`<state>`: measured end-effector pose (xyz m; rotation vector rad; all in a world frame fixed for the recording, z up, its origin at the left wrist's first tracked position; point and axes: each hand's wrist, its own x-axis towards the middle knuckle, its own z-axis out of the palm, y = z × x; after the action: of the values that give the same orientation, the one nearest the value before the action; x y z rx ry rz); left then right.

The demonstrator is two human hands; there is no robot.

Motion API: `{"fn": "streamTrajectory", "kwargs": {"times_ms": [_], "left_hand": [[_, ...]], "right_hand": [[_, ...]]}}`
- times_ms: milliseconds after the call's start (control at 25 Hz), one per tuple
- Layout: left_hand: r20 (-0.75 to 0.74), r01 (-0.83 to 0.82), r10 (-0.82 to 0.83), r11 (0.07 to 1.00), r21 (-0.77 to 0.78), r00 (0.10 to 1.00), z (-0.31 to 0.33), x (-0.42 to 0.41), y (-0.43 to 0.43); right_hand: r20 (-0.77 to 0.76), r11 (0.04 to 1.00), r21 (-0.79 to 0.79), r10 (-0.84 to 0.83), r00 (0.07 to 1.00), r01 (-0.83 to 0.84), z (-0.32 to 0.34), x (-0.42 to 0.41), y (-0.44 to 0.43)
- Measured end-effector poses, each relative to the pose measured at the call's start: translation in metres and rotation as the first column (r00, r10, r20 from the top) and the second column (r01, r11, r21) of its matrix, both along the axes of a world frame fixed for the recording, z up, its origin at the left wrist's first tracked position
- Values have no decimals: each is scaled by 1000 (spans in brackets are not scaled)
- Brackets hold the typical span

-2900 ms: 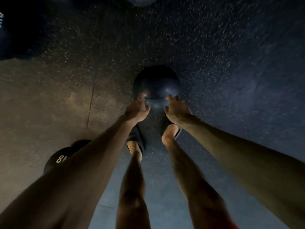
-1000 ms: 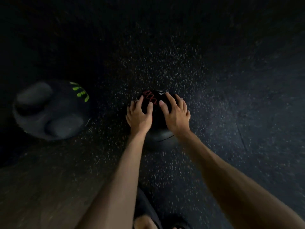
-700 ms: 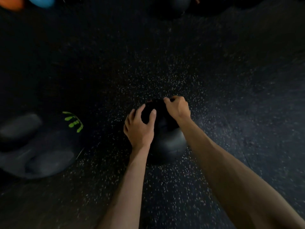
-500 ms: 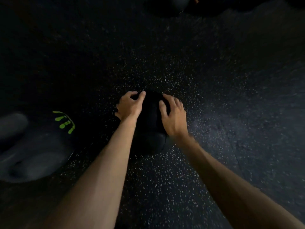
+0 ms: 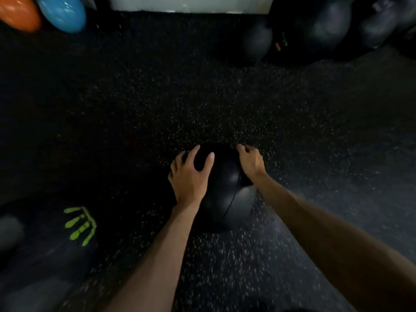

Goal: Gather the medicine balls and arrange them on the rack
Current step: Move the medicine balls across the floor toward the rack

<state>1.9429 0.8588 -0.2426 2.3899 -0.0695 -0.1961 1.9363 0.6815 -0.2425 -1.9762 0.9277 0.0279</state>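
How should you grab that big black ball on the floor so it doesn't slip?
Probably take the black medicine ball by its two opposite sides, low on the curve, coming from above. It is round and smooth with no visible handle, so one hand would slide off. The left hand lies spread on its left top; the right hand curls over the far right.

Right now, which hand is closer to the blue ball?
Left. The left hand rests on the black medicine ball, on the side toward the blue ball; the right hand is farther across.

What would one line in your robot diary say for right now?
stage: rolling ball on floor | left hand: flat on black medicine ball | right hand: curled over far side | rack: not visible
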Motion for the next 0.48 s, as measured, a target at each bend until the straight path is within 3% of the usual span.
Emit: {"fn": "streamTrajectory", "kwargs": {"times_ms": [120, 240, 360, 480], "left_hand": [[-82, -136, 131, 989, -55, 988, -8, 78, -28], [-132, -219, 209, 973, -71, 969, -14, 121, -31], [-50, -139, 132, 975, -172, 990, -17, 125, -27], [115, 12, 13, 978, -208, 993, -17, 97, -19]], "right_hand": [[291, 972, -188, 195, 937, -144, -12, 10, 0], [326, 855, -459, 415, 850, -241, -32, -11, 18], [301, 882, -408, 375, 877, -237, -26, 11, 10], [266, 944, -226, 299, 917, -242, -15, 57, -19]]}}
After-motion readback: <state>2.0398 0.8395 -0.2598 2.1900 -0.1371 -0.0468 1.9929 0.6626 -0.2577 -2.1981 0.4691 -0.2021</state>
